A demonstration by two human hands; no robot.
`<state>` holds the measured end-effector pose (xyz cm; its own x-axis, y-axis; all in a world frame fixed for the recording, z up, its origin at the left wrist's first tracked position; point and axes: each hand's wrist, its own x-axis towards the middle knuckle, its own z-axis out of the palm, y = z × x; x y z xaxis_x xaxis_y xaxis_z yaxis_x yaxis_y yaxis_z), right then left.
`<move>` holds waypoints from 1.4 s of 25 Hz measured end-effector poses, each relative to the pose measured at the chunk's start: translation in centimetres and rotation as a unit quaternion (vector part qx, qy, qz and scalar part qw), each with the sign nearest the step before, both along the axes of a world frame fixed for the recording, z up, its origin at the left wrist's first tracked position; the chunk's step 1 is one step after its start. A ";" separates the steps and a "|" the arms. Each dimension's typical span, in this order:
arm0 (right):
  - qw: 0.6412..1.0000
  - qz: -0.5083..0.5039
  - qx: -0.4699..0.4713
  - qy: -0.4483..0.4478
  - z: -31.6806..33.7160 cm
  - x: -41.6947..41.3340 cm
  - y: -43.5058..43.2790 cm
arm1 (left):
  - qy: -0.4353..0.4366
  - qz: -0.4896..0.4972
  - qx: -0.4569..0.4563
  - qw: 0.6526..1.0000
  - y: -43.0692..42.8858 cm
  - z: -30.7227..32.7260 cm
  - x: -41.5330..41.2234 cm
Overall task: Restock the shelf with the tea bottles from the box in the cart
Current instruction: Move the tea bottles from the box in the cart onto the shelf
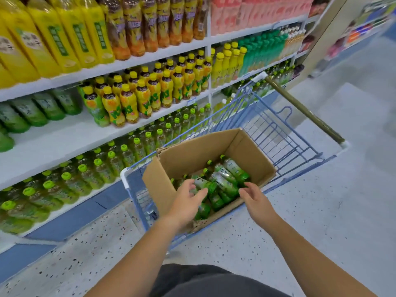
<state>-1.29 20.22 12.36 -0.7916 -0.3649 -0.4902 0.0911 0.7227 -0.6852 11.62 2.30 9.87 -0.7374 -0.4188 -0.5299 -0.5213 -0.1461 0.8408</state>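
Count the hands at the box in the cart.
2. The left hand is above the tea bottles at the box's near-left side; the right hand is above its near-right edge. No other hand seems hidden.

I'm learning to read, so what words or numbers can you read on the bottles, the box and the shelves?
Nothing reads clearly enough to quote.
Big yellow bottles, upper shelf: dark characters, too blurred.
Yellow-capped bottles, middle shelf: big green letters, smeared.
Tea bottles in the cardboard box: dark brush-like marks, too blurred.
The cardboard box itself: no print shows.
Price tag on the shelf edge: too small.
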 end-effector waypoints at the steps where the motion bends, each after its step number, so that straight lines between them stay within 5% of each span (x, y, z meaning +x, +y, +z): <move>1: 1.000 -0.005 0.011 0.002 -0.2 -0.8 0.3 | -0.009 -0.014 0.003 1.000 0.1 -0.7 -1.5; 6: 0.996 0.019 0.079 0.023 -2.2 -7.0 0.3 | -0.062 -0.070 0.032 0.995 0.1 -3.8 -7.7; 21: 0.950 0.219 0.221 0.037 -21.0 -26.0 -3.7 | -0.240 0.018 0.148 0.959 4.8 -23.5 -23.4; 27: 0.932 0.238 0.272 0.014 -25.4 -28.8 -5.4 | -0.265 0.213 0.282 0.897 7.4 -27.9 -29.1; 31: 0.917 0.256 0.305 0.018 -27.9 -29.7 -6.2 | -0.264 0.373 0.293 0.839 8.8 -29.5 -30.7; 35: 0.947 0.162 0.252 -0.114 -30.0 -30.4 -5.5 | -0.262 0.372 0.275 0.847 9.8 -31.2 -29.8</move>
<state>-31.71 14.68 -17.60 -0.5308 -0.2446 -0.8114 -0.0879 0.9682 -0.2343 -18.15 12.10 -21.31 0.0186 -0.2474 -0.9687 -0.3926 -0.8929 0.2205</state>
